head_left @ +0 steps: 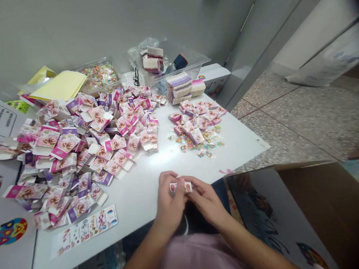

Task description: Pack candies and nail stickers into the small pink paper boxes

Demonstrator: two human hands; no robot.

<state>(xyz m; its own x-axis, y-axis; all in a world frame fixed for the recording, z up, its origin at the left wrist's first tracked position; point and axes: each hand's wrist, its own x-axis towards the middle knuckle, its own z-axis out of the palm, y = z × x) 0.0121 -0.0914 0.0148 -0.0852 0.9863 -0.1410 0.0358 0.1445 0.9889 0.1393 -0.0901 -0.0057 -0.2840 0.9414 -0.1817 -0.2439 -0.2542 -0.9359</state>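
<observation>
Nearest the camera, the left hand [168, 200] and the right hand [206, 200] meet just off the near edge of the desk [157, 168], fingertips pinched together on one small sachet [180, 187], white with red print, held between them above the person's lap. Both hands are clamped on it, thumbs on top.

By the look of it, the step in hand is readying that single sachet, perhaps squaring or folding it to go into a carton. The next move would call for a fine pinch and an opened carton within reach.

Toward the left edge of the desk lies a wide heap of flat pink and purple cartons [86, 148]. Nearer the right edge sits a smaller pile of cartons and loose sachets [197, 129]. At the far edge stand a clear tub [193, 62] and stacked bundles [181, 87]. A sticker sheet [84, 229] lies by the near left corner, and a cardboard box [324, 207] stands off the right side.
</observation>
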